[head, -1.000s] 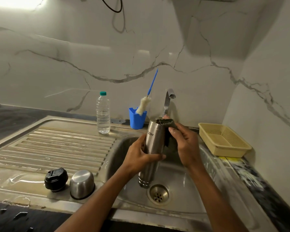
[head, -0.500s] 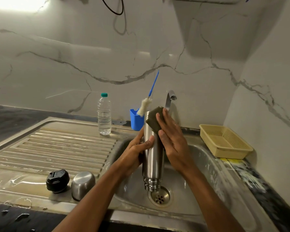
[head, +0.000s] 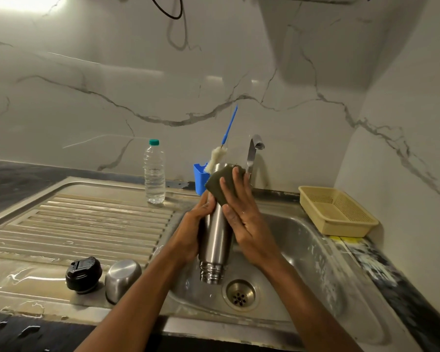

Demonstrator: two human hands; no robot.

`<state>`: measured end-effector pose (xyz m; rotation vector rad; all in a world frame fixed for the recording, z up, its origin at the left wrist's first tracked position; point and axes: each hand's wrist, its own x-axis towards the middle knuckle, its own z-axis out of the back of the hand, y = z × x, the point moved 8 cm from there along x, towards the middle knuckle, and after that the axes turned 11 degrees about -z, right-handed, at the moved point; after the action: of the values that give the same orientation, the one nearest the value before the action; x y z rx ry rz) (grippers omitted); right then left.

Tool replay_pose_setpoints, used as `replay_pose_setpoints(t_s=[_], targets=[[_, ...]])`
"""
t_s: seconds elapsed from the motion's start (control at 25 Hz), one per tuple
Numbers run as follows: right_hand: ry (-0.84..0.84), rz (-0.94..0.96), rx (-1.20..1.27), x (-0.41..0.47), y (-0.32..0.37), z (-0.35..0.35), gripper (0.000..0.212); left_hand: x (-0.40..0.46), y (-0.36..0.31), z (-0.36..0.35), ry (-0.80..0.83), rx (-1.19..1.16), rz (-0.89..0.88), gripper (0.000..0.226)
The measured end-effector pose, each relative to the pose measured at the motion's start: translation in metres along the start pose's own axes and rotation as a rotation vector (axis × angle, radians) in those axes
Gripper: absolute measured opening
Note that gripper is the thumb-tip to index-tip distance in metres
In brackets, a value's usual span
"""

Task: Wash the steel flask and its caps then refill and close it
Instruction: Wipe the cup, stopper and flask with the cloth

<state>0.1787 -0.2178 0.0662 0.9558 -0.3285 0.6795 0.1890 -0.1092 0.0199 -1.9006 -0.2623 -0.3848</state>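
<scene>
Holding steel flask [head: 215,240] upside down over sink basin [head: 313,252], threaded mouth just above drain [head: 240,295]. Left hand [head: 191,235] wrapped round flask body, fingers clamped on it. Right hand [head: 241,212] pressing dark scrub pad [head: 222,185] flat against flask's upper end, fingers straight and slightly apart. Black inner cap [head: 84,274] and steel outer cap [head: 122,279] side by side on wet drainboard [head: 87,224]. Behind: water bottle [head: 154,171], blue cup [head: 200,177] with bottle brush [head: 217,158], tap [head: 254,151]. Beige basket [head: 337,212] on tabletop, right of sink.
</scene>
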Motion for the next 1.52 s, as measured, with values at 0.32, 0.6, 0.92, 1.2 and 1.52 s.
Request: replay_pose_setpoints(t_s=[0.32,0.6,0.92,1.2,1.52], targets=[[-0.183,-0.120,0.107,0.014,-0.012,0.028,0.052,0.002,0.003,-0.011,0.082,0.188,-0.045,0.050],[-0.147,-0.091,0.068,0.007,-0.015,0.019,0.050,0.005,-0.006,-0.009,0.127,0.462,-0.185,0.087],[-0.198,-0.236,0.234,0.008,-0.034,0.034,0.047,0.005,-0.001,-0.015,0.220,0.418,-0.113,0.110],[-0.024,-0.141,0.214,-0.006,-0.006,0.009,0.048,0.007,-0.013,-0.001,0.070,0.116,-0.112,0.075],[-0.235,-0.215,0.093,0.012,-0.031,0.034,0.047,0.009,0.008,-0.011,0.158,0.268,-0.059,0.052]])
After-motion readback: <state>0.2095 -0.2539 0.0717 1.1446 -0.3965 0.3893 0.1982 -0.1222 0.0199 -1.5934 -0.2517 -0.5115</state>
